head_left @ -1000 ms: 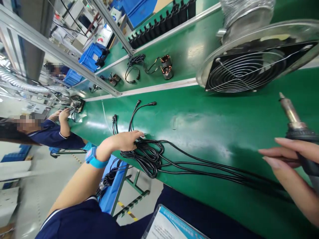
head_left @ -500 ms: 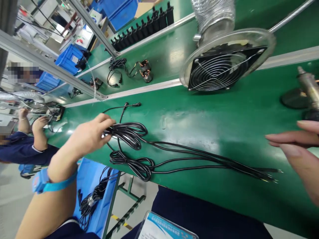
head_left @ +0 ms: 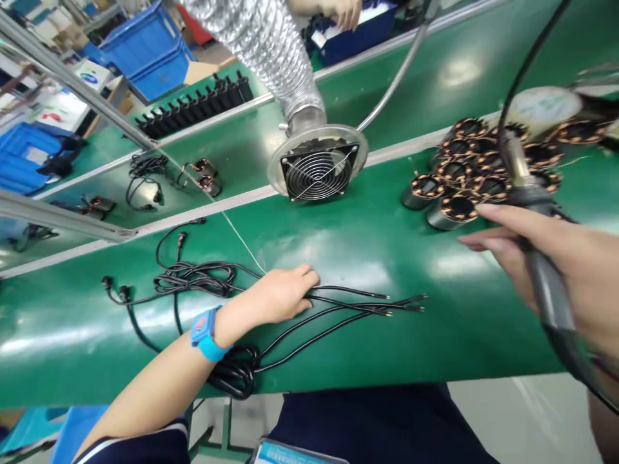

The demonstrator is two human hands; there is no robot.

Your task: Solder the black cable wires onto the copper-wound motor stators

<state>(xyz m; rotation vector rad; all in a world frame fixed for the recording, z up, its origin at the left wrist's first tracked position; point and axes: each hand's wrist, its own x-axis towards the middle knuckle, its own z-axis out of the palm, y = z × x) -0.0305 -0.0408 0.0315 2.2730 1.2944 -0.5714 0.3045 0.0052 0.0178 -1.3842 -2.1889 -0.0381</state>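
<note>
My left hand [head_left: 283, 293], with a blue wrist strap [head_left: 207, 335], reaches over the table. Its fingers are closed on black cables [head_left: 338, 290] a little behind their stripped ends. One coiled cable bundle [head_left: 193, 280] lies behind my forearm and another [head_left: 236, 370] partly beneath it. My right hand [head_left: 546, 258] has its fingers around the dark handle of a soldering iron [head_left: 551, 290], whose metal barrel points up and away from me. Just beyond those fingertips stand several motor stators [head_left: 454, 209] with copper windings.
A fume extractor [head_left: 316, 171] hangs over the table's back edge on a silver duct. Behind it a shelf carries stators [head_left: 207, 183] and coiled cable [head_left: 145, 171]. Black cylindrical parts [head_left: 198, 106] stand in a row farther back. Another person's hand [head_left: 343, 13] is at a dark blue bin [head_left: 360, 35].
The view has swung right. My left hand has moved from the coiled bundle along the cables towards their stripped ends. My right hand has gone from free to around the soldering iron.
</note>
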